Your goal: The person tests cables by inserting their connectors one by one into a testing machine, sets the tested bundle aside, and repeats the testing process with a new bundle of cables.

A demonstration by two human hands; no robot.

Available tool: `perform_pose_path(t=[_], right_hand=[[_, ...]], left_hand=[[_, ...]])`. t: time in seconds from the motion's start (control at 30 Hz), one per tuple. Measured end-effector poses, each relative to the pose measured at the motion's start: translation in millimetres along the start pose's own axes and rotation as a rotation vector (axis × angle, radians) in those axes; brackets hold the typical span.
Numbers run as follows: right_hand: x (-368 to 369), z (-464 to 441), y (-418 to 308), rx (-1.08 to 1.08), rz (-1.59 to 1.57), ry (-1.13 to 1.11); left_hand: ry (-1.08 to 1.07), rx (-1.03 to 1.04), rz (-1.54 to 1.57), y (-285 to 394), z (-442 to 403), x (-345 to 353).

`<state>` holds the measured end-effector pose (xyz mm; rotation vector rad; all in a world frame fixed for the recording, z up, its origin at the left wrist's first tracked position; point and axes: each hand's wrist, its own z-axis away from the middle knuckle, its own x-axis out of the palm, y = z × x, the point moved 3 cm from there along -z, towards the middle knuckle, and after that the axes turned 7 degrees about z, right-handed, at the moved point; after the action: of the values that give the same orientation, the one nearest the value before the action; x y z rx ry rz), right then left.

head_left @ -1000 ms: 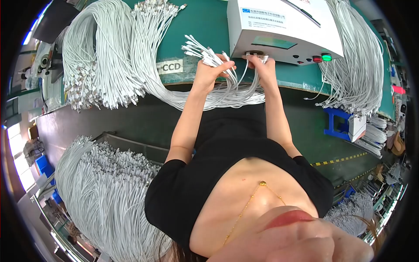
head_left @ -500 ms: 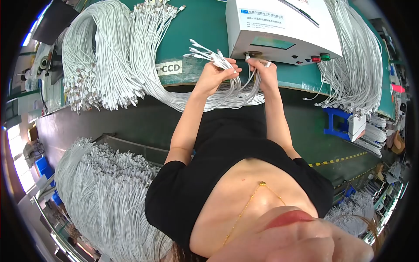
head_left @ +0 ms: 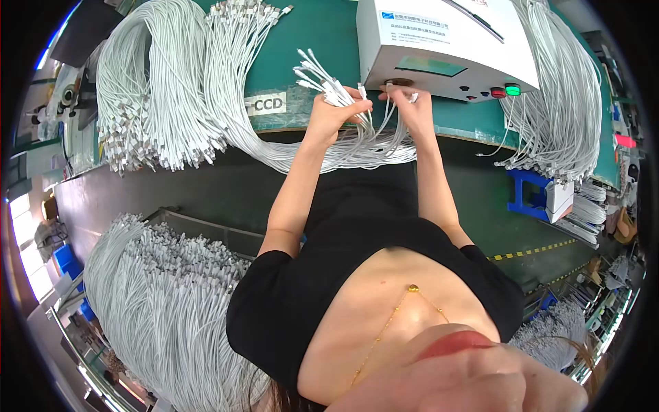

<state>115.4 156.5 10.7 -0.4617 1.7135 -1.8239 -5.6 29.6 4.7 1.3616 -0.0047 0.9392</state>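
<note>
My left hand (head_left: 332, 117) is closed round a bunch of white USB cables (head_left: 314, 74), their plugs fanning out above the fingers. One plug stands up apart from the bunch by my left fingertips. Just below the front port of a white tester box (head_left: 439, 55), my right hand (head_left: 416, 114) pinches a white cable whose plug (head_left: 389, 88) is at the port. Another plug pokes out by the right hand's knuckles. From both hands the cables droop over the table edge and run left into a long hank (head_left: 274, 158). The right fingertips are partly hidden.
Thick hanks of white cable (head_left: 158, 82) lie at the table's left, and another hank (head_left: 563, 103) hangs at the right. The box carries a red button (head_left: 498, 92) and a lit green button (head_left: 512, 90). A cable-filled cart (head_left: 171, 302) stands behind at left, a blue stool (head_left: 527, 192) at right.
The green button glows brighter now. My left hand has shifted slightly left, and its cable plugs have turned more upright. My right hand has changed its finger pose while staying at the port.
</note>
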Motion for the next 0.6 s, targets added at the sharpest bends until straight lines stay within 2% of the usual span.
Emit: perform_pose_path(t=[0.03,0.1,0.17,0.23,0.33,0.37,0.43,0.5,0.6], right_hand=[[0,5,-5,-0.126,0.242,-0.028],[0,13,-15,-0.114,0.276,-0.099],[8,21,-27,-0.086,0.145,-0.202],[11,22,-22,-0.097,0.092,-0.202],[4,14,-3,0.098,-0.102,-0.122],[1,9,6,0.162,-0.193,-0.068],[-3,4,14,0.204,-0.250,-0.045],[-2,0,12,0.187,-0.241,-0.032],[-2,-4,8,0.161,-0.233,-0.016]], left_hand=[[0.013,0.010,-0.054,-1,-1,0],[0.025,0.018,-0.109,-2,-2,-1],[-0.033,0.004,-0.181,-4,-3,2],[-0.065,0.006,-0.146,-4,-2,4],[-0.202,-0.013,0.041,-1,0,7],[-0.204,-0.014,0.040,2,2,8],[-0.173,-0.058,0.238,5,5,8],[-0.171,-0.034,0.212,3,3,4],[-0.143,0.063,-0.118,7,3,2]])
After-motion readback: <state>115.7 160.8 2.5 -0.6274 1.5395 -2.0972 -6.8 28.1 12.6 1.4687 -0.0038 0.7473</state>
